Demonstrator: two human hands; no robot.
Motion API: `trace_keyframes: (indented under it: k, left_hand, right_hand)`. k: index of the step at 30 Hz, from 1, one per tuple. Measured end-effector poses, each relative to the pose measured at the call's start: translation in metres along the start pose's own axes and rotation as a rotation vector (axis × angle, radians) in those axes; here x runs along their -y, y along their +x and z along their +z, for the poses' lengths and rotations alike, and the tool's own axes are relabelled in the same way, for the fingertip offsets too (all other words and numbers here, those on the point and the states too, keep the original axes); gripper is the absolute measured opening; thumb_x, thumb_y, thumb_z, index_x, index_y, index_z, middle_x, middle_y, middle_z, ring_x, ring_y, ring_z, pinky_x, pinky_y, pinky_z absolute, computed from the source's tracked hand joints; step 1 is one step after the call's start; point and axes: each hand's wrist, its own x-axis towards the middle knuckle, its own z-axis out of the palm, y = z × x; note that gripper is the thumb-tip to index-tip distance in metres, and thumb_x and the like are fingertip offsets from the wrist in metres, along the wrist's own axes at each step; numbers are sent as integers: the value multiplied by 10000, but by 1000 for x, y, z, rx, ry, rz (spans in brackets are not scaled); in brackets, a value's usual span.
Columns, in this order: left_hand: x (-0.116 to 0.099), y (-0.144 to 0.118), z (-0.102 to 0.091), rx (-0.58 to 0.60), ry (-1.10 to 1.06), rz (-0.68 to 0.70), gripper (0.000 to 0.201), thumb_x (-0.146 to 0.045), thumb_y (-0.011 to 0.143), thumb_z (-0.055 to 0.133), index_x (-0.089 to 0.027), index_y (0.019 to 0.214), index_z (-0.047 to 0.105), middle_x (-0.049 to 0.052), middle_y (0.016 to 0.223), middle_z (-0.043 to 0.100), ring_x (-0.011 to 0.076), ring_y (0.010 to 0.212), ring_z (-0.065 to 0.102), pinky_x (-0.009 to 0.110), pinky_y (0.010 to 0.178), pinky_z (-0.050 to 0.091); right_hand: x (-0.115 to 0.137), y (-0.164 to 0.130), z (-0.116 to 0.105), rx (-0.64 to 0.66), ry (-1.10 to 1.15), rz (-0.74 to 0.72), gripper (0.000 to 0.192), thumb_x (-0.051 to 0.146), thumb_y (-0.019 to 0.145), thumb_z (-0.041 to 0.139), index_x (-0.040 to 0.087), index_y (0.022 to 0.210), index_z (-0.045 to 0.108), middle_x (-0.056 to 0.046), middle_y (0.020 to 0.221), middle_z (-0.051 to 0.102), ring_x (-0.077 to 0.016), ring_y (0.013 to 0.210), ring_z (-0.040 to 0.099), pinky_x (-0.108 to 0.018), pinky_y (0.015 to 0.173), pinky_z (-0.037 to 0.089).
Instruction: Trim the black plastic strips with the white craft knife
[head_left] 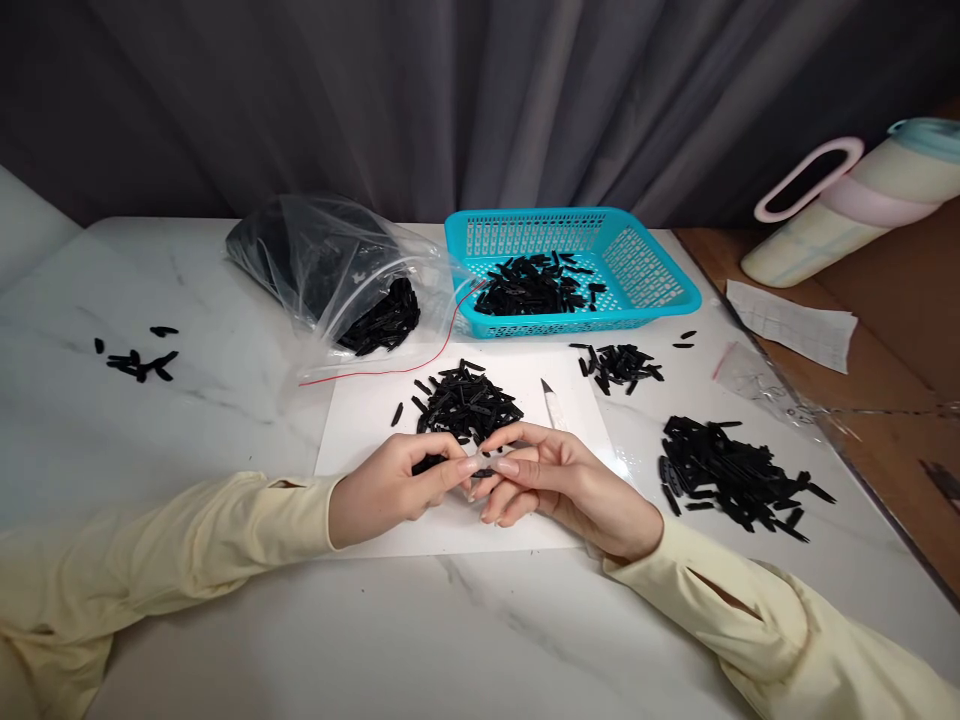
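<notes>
Both hands, left [394, 487] and right [555, 480], pinch one small black piece [484, 470] just in front of the pile [466, 405]; a loose grip could drop it back among the others.

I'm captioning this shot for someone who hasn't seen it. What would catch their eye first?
Probably the two hands meeting at the centre: the left hand and right hand pinch a small black piece between their fingertips, over a white sheet bearing a pile of black pieces. Behind it a bright blue basket holds more, and a bigger heap lies to the right on the marble table.
</notes>
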Motion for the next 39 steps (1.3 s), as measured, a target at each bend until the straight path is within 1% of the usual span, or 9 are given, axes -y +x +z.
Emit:
trace_keyframes:
  k: [8,13,19,24,32,39]
  left_hand:
    - [0,-1,0,-8,-3,8,303,-405,844,495,-142,695,524,-81,491,332,30,416,246,169,384,197]
    - [1,-2,0,-12,-32,-9,321,-421,845,488,-145,683,507,-82,485,330,28,408,243,166,381,201]
    - [2,-2,0,-10,-42,-7,334,-429,849,478,-147,671,495,-79,489,329,30,413,253,164,381,202]
    - [1,-1,0,-27,-40,3,330,-425,842,484,-149,662,487,-83,482,318,29,409,245,164,379,199]
    - [1,-3,0,-41,16,3,328,-430,840,489,-145,680,521,-81,484,330,32,408,253,174,385,213]
    - [-1,-2,1,-70,126,70,265,-366,827,512,-149,676,535,-74,498,360,39,422,279,180,389,248]
  right_hand:
    - [0,-1,0,22,-14,-1,196,209,804,651,139,961,556,-74,805,715,-168,694,702,-233,617,562]
    - [-1,-2,0,25,-44,0,188,201,811,642,139,963,549,-68,801,711,-159,694,698,-229,621,557]
    - [-1,-1,0,62,-33,-9,148,194,847,594,133,972,545,-79,817,704,-162,708,698,-242,641,551]
    - [0,-1,0,59,-18,-7,157,222,853,590,131,972,543,-92,821,701,-172,709,698,-256,642,546]
    - [1,-1,1,58,-15,14,158,252,860,587,136,960,550,-88,806,697,-173,707,694,-259,641,542]
    - [0,1,2,61,-44,6,172,249,839,613,133,949,552,-75,795,693,-155,684,686,-252,633,541]
